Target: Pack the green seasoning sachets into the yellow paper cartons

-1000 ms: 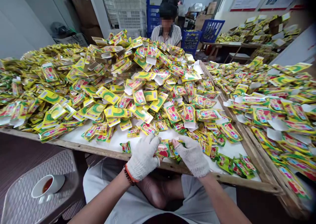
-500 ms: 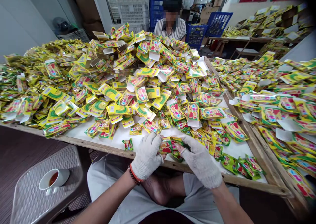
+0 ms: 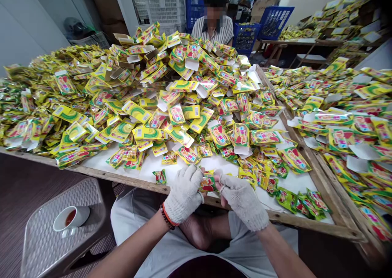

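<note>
My left hand [image 3: 185, 194], in a white knitted glove with bare fingertips, is closed around the left part of a small yellow, green and red carton [image 3: 207, 184] above the table's front edge. At the carton's right end, my right hand [image 3: 241, 200], gloved alike, has its thumb and fingers pinched together. Its fingers hide that end, so I cannot tell if a packet is between them. One small green packet [image 3: 159, 176] lies left of my left hand. Several green packets [image 3: 301, 203] lie to the right of my right hand.
A big heap of cartons [image 3: 150, 112] covers the wood-edged table [image 3: 122, 180]. Past a wooden divider [image 3: 306, 151] lie more cartons [image 3: 339, 139]. A cup [image 3: 73, 220] of brown liquid stands on a plastic stool [image 3: 39, 237] at left. Another person [image 3: 214, 29] sits behind the heap.
My right hand has moved left and closed in on the carton's end; green packets seen at its fingers earlier no longer show. My left hand keeps its hold. The view has shifted slightly.
</note>
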`<state>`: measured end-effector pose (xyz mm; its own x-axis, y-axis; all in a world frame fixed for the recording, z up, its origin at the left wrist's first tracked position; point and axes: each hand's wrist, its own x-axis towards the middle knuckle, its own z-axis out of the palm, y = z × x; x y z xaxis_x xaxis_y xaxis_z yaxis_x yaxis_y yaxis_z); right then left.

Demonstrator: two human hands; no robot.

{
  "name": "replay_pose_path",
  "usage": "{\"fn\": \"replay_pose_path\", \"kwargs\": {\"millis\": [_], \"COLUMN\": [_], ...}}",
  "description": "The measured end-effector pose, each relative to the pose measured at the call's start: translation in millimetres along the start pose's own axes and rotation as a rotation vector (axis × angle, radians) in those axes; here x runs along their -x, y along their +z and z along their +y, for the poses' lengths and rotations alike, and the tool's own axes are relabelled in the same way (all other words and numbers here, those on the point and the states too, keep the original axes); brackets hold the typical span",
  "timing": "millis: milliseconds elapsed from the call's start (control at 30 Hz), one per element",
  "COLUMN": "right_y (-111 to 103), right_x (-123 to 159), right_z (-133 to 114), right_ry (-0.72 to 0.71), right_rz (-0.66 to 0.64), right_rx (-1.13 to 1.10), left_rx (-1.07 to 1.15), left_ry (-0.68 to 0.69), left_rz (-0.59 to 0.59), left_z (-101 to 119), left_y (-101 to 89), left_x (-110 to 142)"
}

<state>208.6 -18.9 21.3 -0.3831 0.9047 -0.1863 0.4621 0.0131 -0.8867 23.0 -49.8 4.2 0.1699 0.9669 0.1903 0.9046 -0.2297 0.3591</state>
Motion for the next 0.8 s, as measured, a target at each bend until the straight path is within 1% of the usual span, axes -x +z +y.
{"fn": "replay_pose_path", "kwargs": {"millis": [100, 167, 200, 233, 267, 333, 400, 433, 467, 500, 533, 567, 600, 667, 700, 733, 767, 800], "right_y": [2, -1, -3, -4, -5, -6, -4, -2, -1, 1, 1, 1, 0, -8, -15, -24, -36, -51], "right_x": [3, 0, -3, -7, -11, -19, -23, -23, -22, -21, -20, -19, -18, -17, -18, -18, -18, -18], "right_z": [-5, -6, -5, -4, -3, 1, 4, 6, 8, 9, 11, 12, 13, 12, 11, 9, 6, 3], "right_ry": [0.003, -0.016, -0.021, -0.036, -0.070, -0.185, -0.296, -0.314, -0.300, -0.265, -0.223, -0.186, -0.158, -0.113, -0.084, -0.056, -0.041, -0.043], "right_rz": [-0.227, -0.302, -0.301, -0.276, -0.223, -0.070, 0.105, 0.193, 0.274, 0.332, 0.360, 0.353, 0.303, 0.128, 0.054, 0.020, 0.057, 0.165], "right_rx": [-0.118, -0.103, -0.062, -0.007, 0.058, 0.174, 0.212, 0.209, 0.191, 0.165, 0.144, 0.135, 0.135, 0.143, 0.133, 0.097, 0.031, -0.050], "left_rx": [0.012, 0.055, 0.099, 0.160, 0.233, 0.413, 0.626, 0.731, 0.819, 0.878, 0.903, 0.896, 0.866, 0.781, 0.731, 0.671, 0.600, 0.519], "left_ry": [-0.026, -0.034, -0.028, -0.022, -0.022, -0.051, -0.130, -0.174, -0.210, -0.236, -0.246, -0.237, -0.211, -0.131, -0.099, -0.082, -0.083, -0.097], "left_rz": [0.019, 0.022, 0.025, 0.034, 0.045, 0.055, 0.061, 0.061, 0.058, 0.056, 0.046, 0.029, 0.003, -0.046, -0.055, -0.048, -0.023, 0.014], "left_z": [5, 8, 8, 9, 9, 6, 2, 0, -1, -2, -2, -2, -1, 0, -1, -5, -10, -18], "left_y": [5.5, 6.7, 6.2, 5.0, 3.2, -0.3, -1.6, -1.0, 0.3, 2.0, 3.7, 5.1, 5.7, 4.0, 1.4, -2.3, -7.0, -12.5], "left_x": [1, 1, 1, 0, -1, -5, -8, -9, -10, -10, -9, -8, -8, -7, -7, -8, -8, -8]}}
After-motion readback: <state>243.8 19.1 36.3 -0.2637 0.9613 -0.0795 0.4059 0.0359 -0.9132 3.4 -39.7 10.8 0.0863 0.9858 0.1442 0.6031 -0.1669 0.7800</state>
